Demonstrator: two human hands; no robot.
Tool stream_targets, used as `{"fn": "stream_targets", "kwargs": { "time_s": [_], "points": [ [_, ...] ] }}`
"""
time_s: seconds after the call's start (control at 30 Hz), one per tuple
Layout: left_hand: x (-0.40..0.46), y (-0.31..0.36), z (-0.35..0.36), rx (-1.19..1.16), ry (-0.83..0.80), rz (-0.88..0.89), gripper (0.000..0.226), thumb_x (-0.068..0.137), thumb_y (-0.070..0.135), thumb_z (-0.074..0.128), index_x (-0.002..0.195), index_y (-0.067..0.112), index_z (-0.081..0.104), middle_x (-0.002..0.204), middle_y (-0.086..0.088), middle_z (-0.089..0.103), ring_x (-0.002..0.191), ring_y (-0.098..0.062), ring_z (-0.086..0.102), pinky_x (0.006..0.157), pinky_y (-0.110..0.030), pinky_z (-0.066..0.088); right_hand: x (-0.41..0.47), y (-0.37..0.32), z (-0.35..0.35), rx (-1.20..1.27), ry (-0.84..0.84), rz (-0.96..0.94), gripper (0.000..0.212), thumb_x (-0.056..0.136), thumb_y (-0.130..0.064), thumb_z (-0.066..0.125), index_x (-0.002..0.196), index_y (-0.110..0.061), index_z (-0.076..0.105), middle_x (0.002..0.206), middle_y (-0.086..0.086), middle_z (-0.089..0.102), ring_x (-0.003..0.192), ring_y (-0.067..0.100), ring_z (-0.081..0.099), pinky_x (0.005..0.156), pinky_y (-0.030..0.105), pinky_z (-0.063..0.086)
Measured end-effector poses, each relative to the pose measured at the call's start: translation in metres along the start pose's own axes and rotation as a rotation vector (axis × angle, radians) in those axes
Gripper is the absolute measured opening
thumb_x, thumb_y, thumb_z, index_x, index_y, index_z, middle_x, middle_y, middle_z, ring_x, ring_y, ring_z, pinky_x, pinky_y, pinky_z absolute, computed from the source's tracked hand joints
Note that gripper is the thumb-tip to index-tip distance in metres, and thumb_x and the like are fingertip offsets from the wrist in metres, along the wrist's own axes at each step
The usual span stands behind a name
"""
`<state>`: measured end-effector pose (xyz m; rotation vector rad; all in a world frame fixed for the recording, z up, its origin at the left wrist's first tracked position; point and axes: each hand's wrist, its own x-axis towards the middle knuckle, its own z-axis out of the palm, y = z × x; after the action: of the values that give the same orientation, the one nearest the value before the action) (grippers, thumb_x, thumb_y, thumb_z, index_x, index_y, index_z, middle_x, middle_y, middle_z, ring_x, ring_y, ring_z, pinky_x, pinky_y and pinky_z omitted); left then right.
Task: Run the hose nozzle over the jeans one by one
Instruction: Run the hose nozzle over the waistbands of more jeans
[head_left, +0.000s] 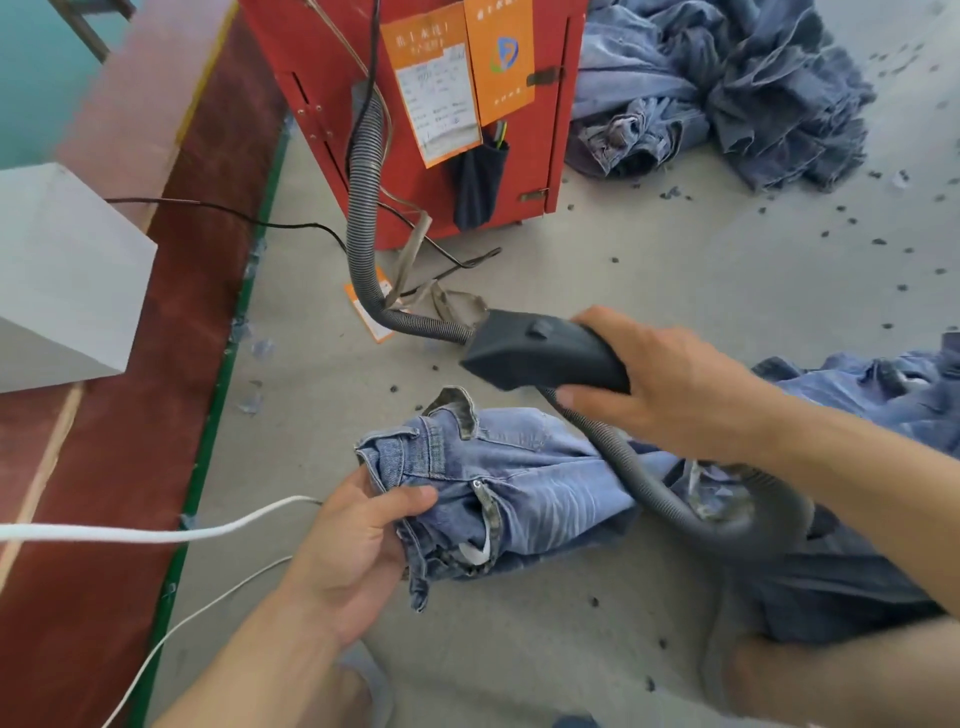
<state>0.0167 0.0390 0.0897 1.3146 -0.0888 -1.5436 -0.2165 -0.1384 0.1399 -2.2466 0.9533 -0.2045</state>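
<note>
Concrete floor (597, 291): L hand (358, 545) pinches jeans (509, 483), R hand (670, 395) grips nozzle (535, 353); labels unreadable.

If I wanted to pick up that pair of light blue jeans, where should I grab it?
Probably the bunched waistband end of the jeans, from the left, as the left hand does. That thick edge stands up off the floor, so fingers can wrap it.
</note>
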Motion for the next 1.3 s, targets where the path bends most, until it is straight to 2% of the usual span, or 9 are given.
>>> {"fn": "stream_targets", "kwargs": {
  "time_s": [0.2, 0.33, 0.5, 0.67, 0.8, 0.97, 1.03, 1.17, 1.3],
  "points": [
    [0.002, 0.008, -0.006, -0.003, 0.028, 0.037, 0.045, 0.085, -0.007, 0.058, 0.129, 0.001, 0.063, 0.122, -0.023, 0.071, 0.107, -0.039, 0.072, 0.081, -0.049, 0.062, -0.005, 0.049, 0.007, -0.389, -0.418, 0.107, 0.026, 0.096, -0.048, 0.064, 0.107, -0.034, 0.045, 0.077, -0.011, 0.058, 0.068, 0.009, 0.057, 0.064, 0.032, 0.046],
    [0.000, 0.005, -0.008, 0.052, -0.001, 0.019, 0.038, 0.096, -0.002, 0.053, 0.131, 0.007, 0.064, 0.125, -0.018, 0.072, 0.112, -0.036, 0.071, 0.092, -0.053, 0.058, -0.002, 0.053, 0.020, -0.356, -0.490, 0.009, 0.024, 0.094, -0.051, 0.064, 0.105, -0.040, 0.046, 0.072, -0.012, 0.059, 0.064, 0.004, 0.057, 0.056, 0.024, 0.039],
    [-0.006, 0.007, -0.017, 0.071, -0.107, 0.000, 0.044, 0.088, 0.001, 0.058, 0.131, 0.007, 0.064, 0.130, -0.019, 0.069, 0.121, -0.038, 0.067, 0.097, -0.050, 0.058, 0.003, 0.048, 0.019, -0.218, -0.569, -0.007, 0.024, 0.092, -0.049, 0.069, 0.102, -0.045, 0.048, 0.074, -0.014, 0.063, 0.066, 0.002, 0.062, 0.057, 0.017, 0.041],
    [-0.009, 0.010, -0.017, 0.129, -0.118, 0.051, 0.048, 0.082, -0.005, 0.058, 0.129, 0.002, 0.064, 0.127, -0.020, 0.071, 0.117, -0.036, 0.069, 0.091, -0.039, 0.061, 0.004, 0.033, 0.007, 0.071, -0.503, -0.068, 0.028, 0.094, -0.042, 0.073, 0.115, -0.045, 0.054, 0.087, -0.024, 0.066, 0.062, 0.007, 0.065, 0.056, 0.014, 0.048],
    [-0.009, 0.013, -0.015, 0.120, -0.115, 0.085, 0.052, 0.081, -0.010, 0.056, 0.132, -0.004, 0.059, 0.127, -0.024, 0.069, 0.117, -0.039, 0.068, 0.096, -0.044, 0.058, 0.004, 0.046, -0.018, -0.023, -0.456, 0.049, 0.028, 0.094, -0.042, 0.074, 0.112, -0.047, 0.054, 0.085, -0.011, 0.070, 0.065, 0.009, 0.069, 0.061, 0.019, 0.055],
    [-0.011, 0.012, -0.011, 0.145, -0.143, 0.069, 0.052, 0.080, -0.009, 0.057, 0.132, -0.003, 0.059, 0.128, -0.023, 0.069, 0.118, -0.038, 0.068, 0.095, -0.042, 0.059, -0.003, 0.029, 0.013, -0.107, -0.559, 0.002, 0.024, 0.094, -0.041, 0.072, 0.106, -0.043, 0.051, 0.083, -0.017, 0.066, 0.071, 0.004, 0.067, 0.064, 0.019, 0.050],
    [-0.009, 0.012, -0.012, 0.137, -0.125, 0.050, 0.052, 0.080, -0.011, 0.057, 0.132, -0.005, 0.059, 0.128, -0.025, 0.068, 0.118, -0.040, 0.067, 0.094, -0.044, 0.059, -0.002, 0.017, 0.017, -0.041, -0.489, -0.062, 0.026, 0.094, -0.041, 0.072, 0.110, -0.042, 0.052, 0.085, -0.012, 0.066, 0.071, 0.010, 0.067, 0.064, 0.024, 0.052],
    [-0.008, 0.010, -0.015, 0.063, -0.125, -0.040, 0.050, 0.084, -0.014, 0.051, 0.133, -0.007, 0.058, 0.131, -0.029, 0.065, 0.120, -0.047, 0.064, 0.101, -0.057, 0.054, -0.002, 0.012, -0.022, 0.158, -0.185, -0.053, 0.026, 0.096, -0.035, 0.073, 0.115, -0.036, 0.055, 0.076, -0.014, 0.068, 0.053, 0.005, 0.062, 0.049, 0.017, 0.047],
    [-0.002, 0.007, -0.010, -0.041, -0.173, -0.122, 0.057, 0.082, -0.013, 0.047, 0.138, -0.010, 0.053, 0.139, -0.032, 0.058, 0.129, -0.051, 0.056, 0.110, -0.065, 0.041, -0.013, 0.032, -0.051, 0.139, -0.154, 0.036, 0.022, 0.094, -0.037, 0.073, 0.109, -0.036, 0.056, 0.062, 0.001, 0.066, 0.047, 0.014, 0.060, 0.046, 0.018, 0.045]
  ]
}}
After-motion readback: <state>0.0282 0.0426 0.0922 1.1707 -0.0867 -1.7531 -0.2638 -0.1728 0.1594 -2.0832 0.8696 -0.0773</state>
